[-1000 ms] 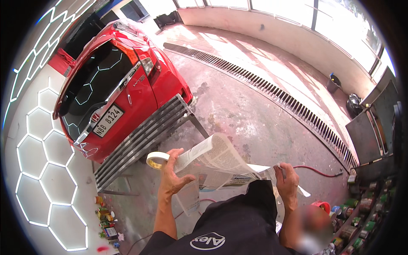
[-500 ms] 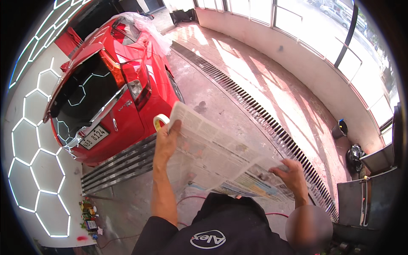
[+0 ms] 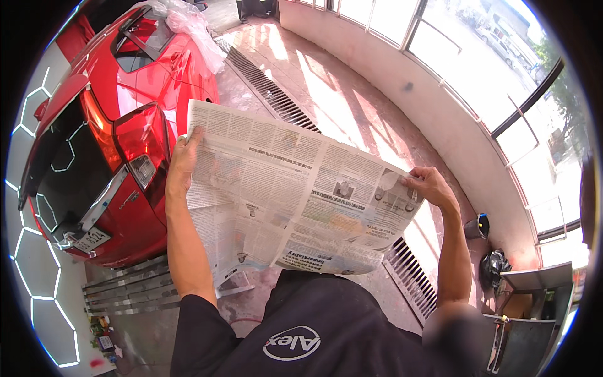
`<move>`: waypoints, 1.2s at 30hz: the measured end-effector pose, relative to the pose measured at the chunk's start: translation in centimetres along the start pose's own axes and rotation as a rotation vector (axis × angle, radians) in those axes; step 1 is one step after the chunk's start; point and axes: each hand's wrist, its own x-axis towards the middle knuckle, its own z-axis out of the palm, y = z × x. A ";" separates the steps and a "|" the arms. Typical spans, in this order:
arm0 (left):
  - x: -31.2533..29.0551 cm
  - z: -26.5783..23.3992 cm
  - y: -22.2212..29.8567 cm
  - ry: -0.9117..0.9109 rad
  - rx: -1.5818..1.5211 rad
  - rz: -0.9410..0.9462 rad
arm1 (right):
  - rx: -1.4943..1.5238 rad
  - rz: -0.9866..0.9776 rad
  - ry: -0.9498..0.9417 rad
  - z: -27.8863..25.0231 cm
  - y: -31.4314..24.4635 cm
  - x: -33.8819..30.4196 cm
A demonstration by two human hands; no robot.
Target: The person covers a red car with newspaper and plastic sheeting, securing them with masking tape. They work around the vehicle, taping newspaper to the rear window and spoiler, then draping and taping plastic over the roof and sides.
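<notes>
I hold a large newspaper sheet (image 3: 295, 195) spread wide in front of me, above the floor. My left hand (image 3: 183, 158) grips its upper left edge, close to the rear corner of a red car (image 3: 119, 119). My right hand (image 3: 429, 184) grips the sheet's right edge. The paper hangs slack and creased in the middle, and a lower fold droops toward my dark shirt. The sheet hides the floor right below it.
The red car stands at the left on metal ramp slats (image 3: 125, 289), with clear plastic sheeting (image 3: 188, 25) over its roof. A long floor drain grate (image 3: 270, 94) runs diagonally past it. A curved windowed wall (image 3: 465, 125) is at the right, grey cabinets (image 3: 534, 314) at lower right.
The folded newspaper has been opened out wide between both hands and raised. My view has swung up toward the car's side. The tape roll seen at my left hand no longer shows.
</notes>
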 end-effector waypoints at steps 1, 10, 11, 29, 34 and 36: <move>2.6 -0.2 -0.2 0.023 -0.007 -0.011 | 0.004 -0.012 0.016 -0.6 -0.7 2.9; 19.3 1.9 4.2 0.044 0.190 0.265 | -0.308 -0.275 0.417 -1.6 -16.9 25.5; 20.1 3.7 5.2 -0.013 0.132 0.242 | -0.172 -0.367 0.399 -0.4 -22.1 26.4; 42.5 0.0 -0.9 0.325 0.333 -0.197 | 0.248 -0.815 0.215 3.4 -53.6 75.9; 53.2 0.0 5.0 0.440 0.508 -0.129 | -0.169 -1.252 0.522 11.1 -63.2 79.0; 58.8 -0.1 7.4 0.437 0.639 -0.063 | -0.208 -1.588 0.095 14.5 -66.1 74.9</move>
